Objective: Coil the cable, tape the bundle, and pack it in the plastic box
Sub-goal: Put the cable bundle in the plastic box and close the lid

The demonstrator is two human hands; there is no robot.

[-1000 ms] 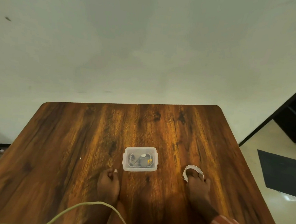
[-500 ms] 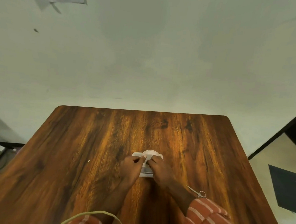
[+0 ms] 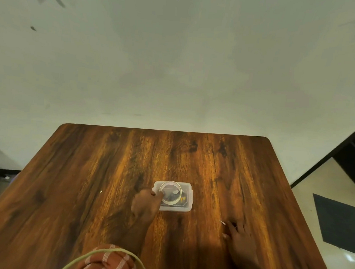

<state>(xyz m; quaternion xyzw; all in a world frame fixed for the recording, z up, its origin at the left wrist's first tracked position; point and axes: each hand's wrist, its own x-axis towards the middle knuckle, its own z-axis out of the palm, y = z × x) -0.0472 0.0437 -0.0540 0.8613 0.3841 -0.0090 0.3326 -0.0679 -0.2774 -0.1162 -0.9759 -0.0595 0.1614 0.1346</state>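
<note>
Left hand (image 3: 146,205): pinching clear round tape roll (image 3: 171,192) atop box.
Right hand (image 3: 240,236): fingers spread, flat on table.
Box: lidded translucent plastic box (image 3: 186,207), mid-table, dark contents inside.
Clearance: brown wooden table (image 3: 106,171) bare to all edges.
Writing: none legible.

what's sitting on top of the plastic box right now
A roll of clear tape lies on the plastic box, held by the left hand. Dark and yellow contents show through; the tape and lid blur them.

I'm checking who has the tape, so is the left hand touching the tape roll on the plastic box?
Touching. The head view shows the left hand with its fingertips on the tape roll's left rim, atop the plastic box.
</note>
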